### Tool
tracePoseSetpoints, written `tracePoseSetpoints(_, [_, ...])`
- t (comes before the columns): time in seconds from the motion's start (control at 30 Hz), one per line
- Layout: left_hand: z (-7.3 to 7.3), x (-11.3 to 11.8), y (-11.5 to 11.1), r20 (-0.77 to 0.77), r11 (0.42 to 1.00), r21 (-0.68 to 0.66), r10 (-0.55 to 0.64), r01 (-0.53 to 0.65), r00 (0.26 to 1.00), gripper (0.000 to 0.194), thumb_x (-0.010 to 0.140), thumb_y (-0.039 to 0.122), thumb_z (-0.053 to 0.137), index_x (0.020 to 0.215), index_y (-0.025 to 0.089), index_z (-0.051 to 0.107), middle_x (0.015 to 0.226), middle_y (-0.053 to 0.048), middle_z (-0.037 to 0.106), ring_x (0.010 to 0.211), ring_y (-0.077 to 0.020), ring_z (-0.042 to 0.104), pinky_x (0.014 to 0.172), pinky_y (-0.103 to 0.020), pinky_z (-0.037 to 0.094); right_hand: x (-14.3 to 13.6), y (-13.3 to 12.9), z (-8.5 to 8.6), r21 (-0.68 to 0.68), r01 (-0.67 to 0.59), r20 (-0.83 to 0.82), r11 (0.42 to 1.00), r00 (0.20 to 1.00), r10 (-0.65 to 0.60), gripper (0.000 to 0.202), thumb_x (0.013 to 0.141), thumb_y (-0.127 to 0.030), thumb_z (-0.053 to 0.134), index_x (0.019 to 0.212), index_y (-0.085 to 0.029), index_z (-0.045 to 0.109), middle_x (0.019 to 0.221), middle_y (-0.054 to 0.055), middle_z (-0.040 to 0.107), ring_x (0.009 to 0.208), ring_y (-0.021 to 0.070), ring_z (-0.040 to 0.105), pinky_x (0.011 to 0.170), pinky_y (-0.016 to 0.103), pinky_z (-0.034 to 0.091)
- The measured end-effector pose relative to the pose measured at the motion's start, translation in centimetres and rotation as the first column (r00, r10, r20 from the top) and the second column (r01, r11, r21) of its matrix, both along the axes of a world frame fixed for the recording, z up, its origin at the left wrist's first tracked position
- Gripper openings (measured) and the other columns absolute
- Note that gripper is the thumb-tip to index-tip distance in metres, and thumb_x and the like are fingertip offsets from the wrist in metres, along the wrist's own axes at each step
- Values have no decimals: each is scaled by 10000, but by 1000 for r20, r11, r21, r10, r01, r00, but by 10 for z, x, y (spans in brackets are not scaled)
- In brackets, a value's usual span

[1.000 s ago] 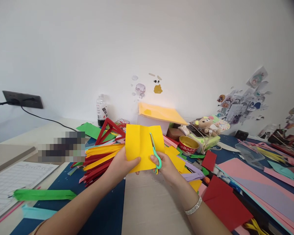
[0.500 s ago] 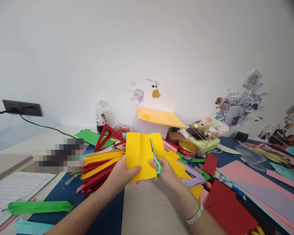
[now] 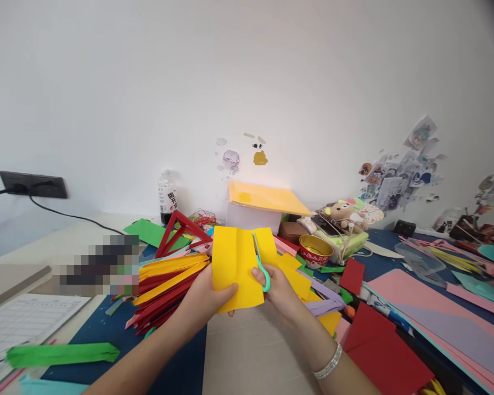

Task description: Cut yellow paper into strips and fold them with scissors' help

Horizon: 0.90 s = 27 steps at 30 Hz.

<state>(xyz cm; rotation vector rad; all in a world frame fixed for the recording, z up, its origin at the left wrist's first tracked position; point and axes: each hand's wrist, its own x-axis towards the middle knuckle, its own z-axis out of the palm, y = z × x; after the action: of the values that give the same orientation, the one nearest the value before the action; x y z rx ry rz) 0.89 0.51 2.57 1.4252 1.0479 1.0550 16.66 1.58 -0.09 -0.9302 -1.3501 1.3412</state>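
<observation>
A creased sheet of yellow paper [image 3: 230, 258] is held up in front of me over the table. My left hand [image 3: 212, 291] grips its lower left part, thumb on the near face and fingers mostly hidden behind. In my right hand [image 3: 278, 285] is a pair of scissors with turquoise handles [image 3: 265, 274]. One blade lies in front of the sheet, pointing up near its top edge; the other is hidden behind the paper. A silver bracelet [image 3: 328, 362] circles my right wrist.
Bundled red and yellow paper strips [image 3: 168, 288] lie to the left, beside a red triangular frame [image 3: 177, 233]. A gold-lined tin [image 3: 315, 250] and a plush bear [image 3: 346, 214] stand behind. Red sheets [image 3: 382, 351] and pink sheets [image 3: 411, 296] cover the right. A bottle [image 3: 167, 196] stands near the wall.
The lower scissor handle, visible below the sheet before, is now hidden. The yellow paper's lower edge sits slightly lower in view. Both hands keep their hold.
</observation>
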Motion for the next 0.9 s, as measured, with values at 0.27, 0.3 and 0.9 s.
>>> tracePoseSetpoints(0.27, [2,-2,1,-45,1000,-16,3,-3,999,241,639,143,550,847,177,433,616,20,638,370,-128,567,368,-234,456,1,1,-1,-3,36,27,999,999,-36,381,719,-511,590,727,-131,570,575,-15,495,477,76,393,415,193,250])
tracePoseSetpoints(0.3, [2,-1,1,-45,1000,-17,-4,3,999,240,641,143,550,848,178,433,616,20,637,369,-128,566,369,-235,457,1,2,-1,-16,37,25,999,999,-36,381,716,-513,591,719,-133,565,561,-23,478,467,71,380,411,192,246])
tracePoseSetpoints(0.9, [-14,2,6,-11,992,-70,-110,109,994,272,637,210,599,864,159,459,667,-20,636,440,-159,583,384,-260,454,1,4,-1,-196,113,11,974,994,-113,428,617,-559,643,640,-151,514,480,-57,426,400,55,350,366,189,181])
